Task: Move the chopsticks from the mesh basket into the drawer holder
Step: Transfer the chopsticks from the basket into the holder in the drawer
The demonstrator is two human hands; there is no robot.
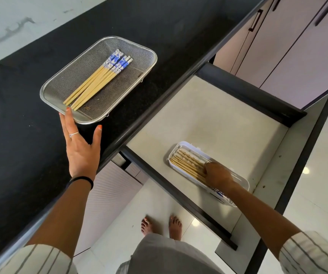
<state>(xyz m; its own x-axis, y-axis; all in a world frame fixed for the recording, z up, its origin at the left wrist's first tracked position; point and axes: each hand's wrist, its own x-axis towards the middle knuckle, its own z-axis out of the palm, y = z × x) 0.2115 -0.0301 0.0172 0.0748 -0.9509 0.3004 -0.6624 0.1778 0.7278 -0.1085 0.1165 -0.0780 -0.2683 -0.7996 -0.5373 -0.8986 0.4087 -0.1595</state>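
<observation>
A bundle of chopsticks (97, 79) with pale wooden shafts and blue-and-white patterned tops lies in the mesh basket (145, 51), tips toward seven o'clock and patterned ends toward one o'clock; no lettering can be read on them. The basket, a rounded rectangle of fine steel mesh, sits on the black countertop (20, 155) at about ten o'clock in the view. The left hand (81, 144) lies flat and spread on the countertop just at the basket's six o'clock corner, fingers straight, one fingertip touching the rim and the thumb apart from it, grasping nothing. At about four o'clock, the open drawer (208, 115) holds a white drawer holder (182, 146) on its pale floor, and a second lot of chopsticks (184, 162) lies inside it, shafts toward ten o'clock. The right hand (218, 175) reaches down into the holder with its fingers curled over those sticks; it seems to be gripping them, though the fingertips are hidden beneath the hand. Blue patterning shows through the holder's wall below the wrist. Pale cabinet doors (289, 46) with dark handles stand at one o'clock, and two bare feet (161, 227) stand on the glossy floor at six o'clock.
</observation>
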